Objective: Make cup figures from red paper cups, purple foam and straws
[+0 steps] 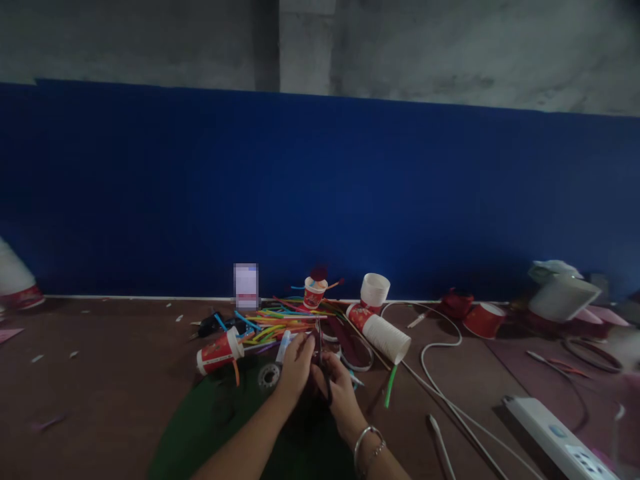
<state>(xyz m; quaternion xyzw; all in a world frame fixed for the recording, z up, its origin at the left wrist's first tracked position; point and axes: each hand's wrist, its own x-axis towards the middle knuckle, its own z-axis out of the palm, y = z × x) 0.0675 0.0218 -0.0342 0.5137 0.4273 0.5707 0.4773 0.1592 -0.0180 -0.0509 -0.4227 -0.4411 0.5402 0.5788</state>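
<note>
My left hand and my right hand meet over a dark green mat on the brown table. The fingers of both are curled around a small dark thing between them; I cannot make out what it is. A bracelet circles my right wrist. Just beyond the hands lies a heap of coloured straws. A red paper cup lies on its side left of my left hand, next to a roll of tape.
A long stack of cups lies on its side, two cups stand behind. A white cable runs to a power strip at lower right. More cups and clutter sit far right. A blue wall panel backs the table.
</note>
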